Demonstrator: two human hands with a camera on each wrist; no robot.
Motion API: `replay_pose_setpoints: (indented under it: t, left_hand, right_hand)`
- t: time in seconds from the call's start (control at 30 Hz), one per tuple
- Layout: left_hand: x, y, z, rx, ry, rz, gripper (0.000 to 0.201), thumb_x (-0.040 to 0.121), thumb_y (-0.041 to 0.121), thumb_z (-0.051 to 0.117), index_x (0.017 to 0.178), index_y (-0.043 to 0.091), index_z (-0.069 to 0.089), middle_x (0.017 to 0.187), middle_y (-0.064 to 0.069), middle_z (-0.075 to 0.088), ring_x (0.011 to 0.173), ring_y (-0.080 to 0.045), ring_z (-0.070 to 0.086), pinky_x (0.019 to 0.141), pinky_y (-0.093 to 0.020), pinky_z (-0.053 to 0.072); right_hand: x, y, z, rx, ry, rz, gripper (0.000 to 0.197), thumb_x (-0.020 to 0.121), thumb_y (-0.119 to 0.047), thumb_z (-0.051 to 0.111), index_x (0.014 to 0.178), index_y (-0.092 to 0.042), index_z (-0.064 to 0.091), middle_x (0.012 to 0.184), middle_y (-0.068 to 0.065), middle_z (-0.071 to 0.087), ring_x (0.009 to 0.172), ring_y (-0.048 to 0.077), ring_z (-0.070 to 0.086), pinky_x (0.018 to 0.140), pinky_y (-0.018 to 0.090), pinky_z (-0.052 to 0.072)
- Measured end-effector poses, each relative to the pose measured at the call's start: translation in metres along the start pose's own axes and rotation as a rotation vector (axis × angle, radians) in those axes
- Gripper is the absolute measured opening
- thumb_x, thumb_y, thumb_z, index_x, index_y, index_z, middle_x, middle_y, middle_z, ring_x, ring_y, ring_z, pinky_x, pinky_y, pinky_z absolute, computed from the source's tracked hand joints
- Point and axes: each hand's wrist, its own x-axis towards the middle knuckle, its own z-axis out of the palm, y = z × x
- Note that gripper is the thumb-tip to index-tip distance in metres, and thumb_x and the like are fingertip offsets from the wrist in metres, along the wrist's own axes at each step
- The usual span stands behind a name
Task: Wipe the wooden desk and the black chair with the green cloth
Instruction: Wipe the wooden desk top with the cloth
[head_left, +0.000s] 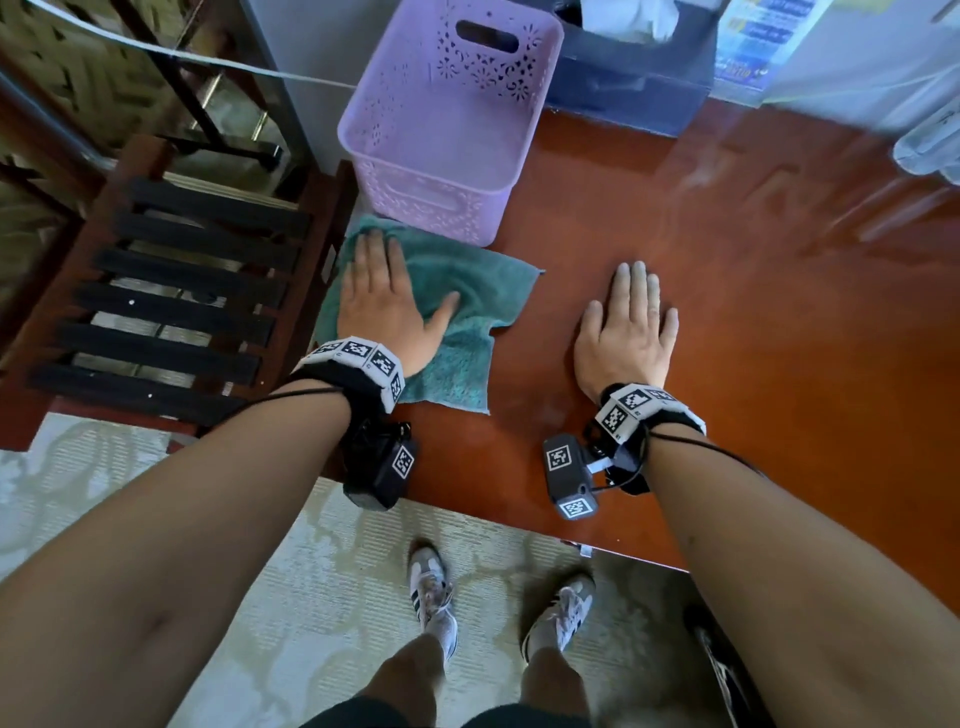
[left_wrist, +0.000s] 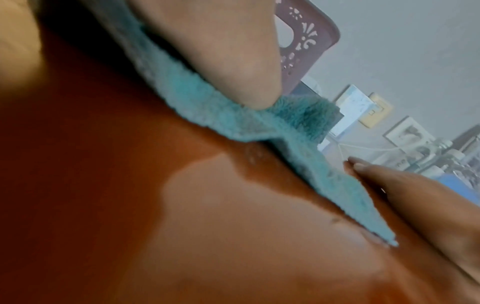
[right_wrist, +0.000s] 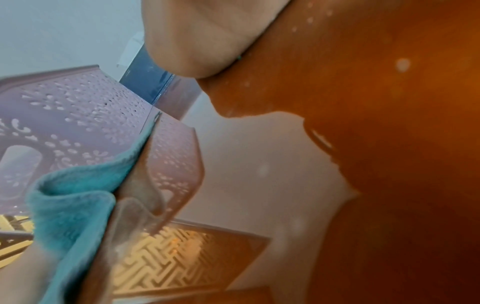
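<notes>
The green cloth (head_left: 467, 291) lies spread on the wooden desk (head_left: 753, 322) near its left edge, just in front of the basket. My left hand (head_left: 384, 306) presses flat on the cloth with straight fingers. The left wrist view shows the cloth (left_wrist: 197, 102) squeezed under my palm against the desk (left_wrist: 130, 205). My right hand (head_left: 631, 327) lies flat and open on bare wood, to the right of the cloth and apart from it. The right wrist view shows the cloth (right_wrist: 72, 205) and the glossy desk (right_wrist: 389, 164). The black slatted chair (head_left: 171, 312) stands left of the desk.
A lilac plastic basket (head_left: 447, 119) stands empty at the desk's back left, touching the cloth's far edge. A dark blue box (head_left: 634, 88) sits behind it against the wall. A clear plastic item (head_left: 930, 145) lies at the far right. My feet stand on pale carpet (head_left: 332, 571).
</notes>
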Motion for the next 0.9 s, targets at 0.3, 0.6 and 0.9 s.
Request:
replay_pose_setpoints:
  t: [0.3,0.6,0.9]
  left_hand:
    - [-0.001,0.013,-0.001,0.051,-0.027,0.044,0.086,0.094,0.059,0.027,0.15,-0.003,0.011,0.159,-0.023,0.007,0.148,-0.033,0.002,0.119,-0.05,0.005]
    - [-0.04,-0.005,0.001,0.1,-0.074,0.224,0.093,0.087,0.07,0.015,0.153,0.005,0.007,0.161,-0.014,0.002,0.149,-0.027,-0.001,0.12,-0.046,0.003]
    - [-0.089,-0.006,0.007,0.032,0.009,-0.028,0.086,0.088,0.059,0.019,0.15,-0.002,0.019,0.156,-0.026,0.015,0.146,-0.039,0.011,0.118,-0.051,0.011]
  right_hand:
    - [0.0,-0.001,-0.002,0.0,-0.015,0.007,0.059,0.102,-0.037,0.022,0.157,-0.02,0.009,0.164,-0.005,0.003,0.15,0.012,-0.002,0.122,0.043,-0.002]
    - [-0.019,0.01,-0.006,0.017,-0.034,-0.11,0.059,0.101,-0.036,0.025,0.157,-0.019,0.012,0.164,-0.004,0.005,0.15,0.012,-0.002,0.122,0.043,-0.004]
    - [-0.047,0.03,-0.011,0.058,-0.065,-0.169,0.058,0.102,-0.033,0.027,0.156,-0.018,0.012,0.164,-0.002,0.005,0.15,0.013,-0.002,0.122,0.038,-0.004]
